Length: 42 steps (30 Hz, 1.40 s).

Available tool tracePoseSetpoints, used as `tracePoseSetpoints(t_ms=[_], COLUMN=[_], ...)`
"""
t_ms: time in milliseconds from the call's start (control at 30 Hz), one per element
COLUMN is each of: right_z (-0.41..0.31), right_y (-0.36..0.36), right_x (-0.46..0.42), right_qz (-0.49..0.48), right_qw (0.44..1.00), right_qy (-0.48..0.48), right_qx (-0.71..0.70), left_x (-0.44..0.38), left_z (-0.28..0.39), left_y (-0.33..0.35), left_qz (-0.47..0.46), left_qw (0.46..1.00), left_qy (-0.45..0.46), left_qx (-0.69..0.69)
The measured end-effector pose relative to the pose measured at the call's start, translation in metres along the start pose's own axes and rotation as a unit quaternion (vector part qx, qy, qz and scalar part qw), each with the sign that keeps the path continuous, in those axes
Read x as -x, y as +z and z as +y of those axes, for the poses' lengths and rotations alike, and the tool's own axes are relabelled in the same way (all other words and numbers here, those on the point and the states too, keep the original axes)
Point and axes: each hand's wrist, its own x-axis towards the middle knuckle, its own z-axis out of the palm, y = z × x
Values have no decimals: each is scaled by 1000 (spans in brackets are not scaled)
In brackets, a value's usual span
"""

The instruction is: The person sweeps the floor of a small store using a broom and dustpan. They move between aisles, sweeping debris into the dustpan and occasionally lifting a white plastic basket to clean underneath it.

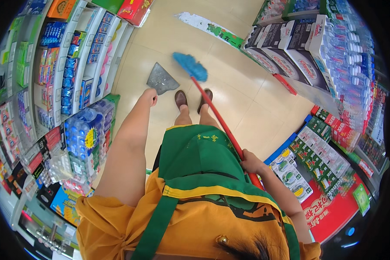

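Note:
My right hand (251, 161) is closed around the red handle (218, 117) of a broom, whose blue bristle head (191, 66) rests on or just above the tiled floor beyond my shoes. The bristles look slightly blurred. My left hand (149, 97) is curled at the near edge of a grey dustpan (161, 79) with bits of debris in it. Any dustpan handle is hidden by the fist, which appears closed on it. The dustpan lies left of the broom head, in front of my brown left shoe (181, 98).
Shelves of packaged goods (70, 71) stand at left, with shrink-wrapped bottles (91, 130) low beside them. Stacked drink cartons (287, 53) and bottled water (344, 65) rise at right. Beer cartons (321, 159) stand at lower right. A worn floor sticker (209, 29) lies ahead.

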Motion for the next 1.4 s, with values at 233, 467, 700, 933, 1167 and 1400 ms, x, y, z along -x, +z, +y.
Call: tracePoseSetpoints(t_ms=[233,467,700,933,1167,1400], right_z=[-52,-59,-98,-89,-11,2], right_y=[-19,-69,-120,-81,-56,-43], right_x=[22,65,-46,-74,-42,15], right_qz=[-60,54,253,89,-36,-92], right_qw=[991,956,803,886,887,867], right_qy=[-34,-87,-206,-142,-69,-66], right_qx=[113,275,499,433,456,486], left_x=[-72,-63,18,24,-25,-49], left_z=[-8,-57,-151,-240,-279,-281], left_y=[7,-26,-53,-35,-1,6], left_qz=[17,32,-1,-17,-48,-54], left_qw=[998,994,988,971,930,900], left_qy=[-8,16,107,37,-20,-90], left_qx=[52,105,111,235,365,423])
